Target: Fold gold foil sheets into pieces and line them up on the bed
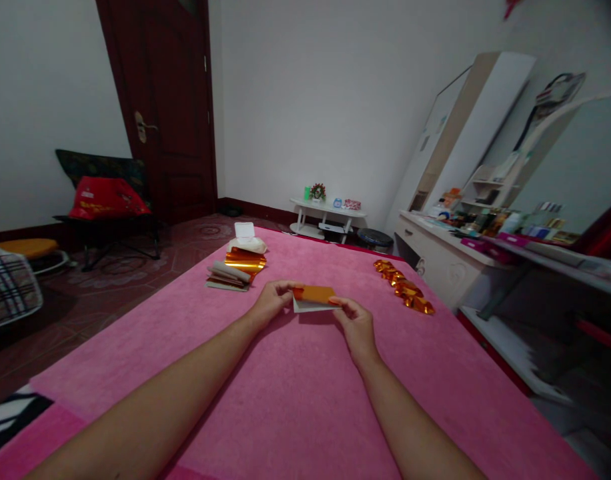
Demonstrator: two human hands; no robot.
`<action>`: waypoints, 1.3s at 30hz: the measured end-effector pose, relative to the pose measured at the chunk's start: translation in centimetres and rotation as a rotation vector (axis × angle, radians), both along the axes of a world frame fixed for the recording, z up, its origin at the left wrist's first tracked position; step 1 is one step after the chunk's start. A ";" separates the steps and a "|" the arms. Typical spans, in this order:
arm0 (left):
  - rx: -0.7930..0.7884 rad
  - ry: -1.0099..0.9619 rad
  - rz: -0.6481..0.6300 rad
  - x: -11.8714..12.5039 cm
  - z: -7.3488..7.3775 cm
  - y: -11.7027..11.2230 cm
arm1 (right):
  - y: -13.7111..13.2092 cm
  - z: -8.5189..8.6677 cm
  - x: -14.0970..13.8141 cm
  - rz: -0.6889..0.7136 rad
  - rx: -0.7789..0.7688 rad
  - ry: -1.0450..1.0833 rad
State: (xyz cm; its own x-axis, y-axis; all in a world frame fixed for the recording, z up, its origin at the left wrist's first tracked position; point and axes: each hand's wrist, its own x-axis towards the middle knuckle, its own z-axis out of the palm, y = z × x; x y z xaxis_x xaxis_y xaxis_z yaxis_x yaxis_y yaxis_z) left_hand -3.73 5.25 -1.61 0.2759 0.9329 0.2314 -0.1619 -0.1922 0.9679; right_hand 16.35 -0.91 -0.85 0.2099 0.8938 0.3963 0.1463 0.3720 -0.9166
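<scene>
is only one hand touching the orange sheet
No, the left hand and the right hand each hold one side of the orange sheet.

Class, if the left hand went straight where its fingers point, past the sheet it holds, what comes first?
Probably the right hand, across the orange sheet, though depth is unclear.

A red bag (108,198) sits on a dark folding chair (98,165) near the brown door (170,100); flowers (317,191) top a low white stand (326,207), and bottles (485,220) crowd the dresser (438,245).

Smooth foil sheet (314,294), matt paper (304,307), velvety-looking cloth (295,387)
</scene>
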 end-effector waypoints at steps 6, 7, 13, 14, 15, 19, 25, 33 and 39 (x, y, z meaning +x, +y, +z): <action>-0.078 -0.019 -0.054 -0.1 0.4 -0.3 | -0.7 0.6 -0.2 0.085 -0.140 0.128; -0.097 -0.033 -0.071 -0.1 0.6 -0.5 | -0.9 0.7 -0.3 0.096 -0.159 0.134; -0.043 0.031 -0.105 0.1 1.6 -1.3 | -0.5 0.2 -0.1 0.089 -0.094 0.155; -0.027 0.046 -0.114 0.1 1.7 -1.4 | -0.3 0.0 -0.1 0.089 -0.082 0.155; -0.021 0.055 -0.123 0.2 1.7 -1.4 | -0.1 -0.2 0.0 0.089 -0.073 0.156; -0.067 0.022 -0.179 0.3 1.5 -1.4 | 0.3 -0.6 0.2 0.067 -0.018 0.142; -0.017 0.042 -0.298 0.1 1.7 -1.4 | 0.3 -0.7 0.4 0.027 -0.008 0.026; 0.071 0.127 -0.263 0.1 1.3 -1.1 | 0.5 -0.6 0.7 -0.095 0.081 -0.100; 0.033 0.124 -0.216 0.2 0.8 -0.9 | 0.4 -0.8 0.8 -0.060 0.034 -0.105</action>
State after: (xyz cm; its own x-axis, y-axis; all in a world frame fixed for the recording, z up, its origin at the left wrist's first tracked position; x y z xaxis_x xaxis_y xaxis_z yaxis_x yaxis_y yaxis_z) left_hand -3.53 4.36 -0.84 0.4963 0.8418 0.2125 -0.0834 -0.1974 0.9768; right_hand 17.19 -0.56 -1.68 0.2185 0.8665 0.4487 0.2639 0.3902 -0.8821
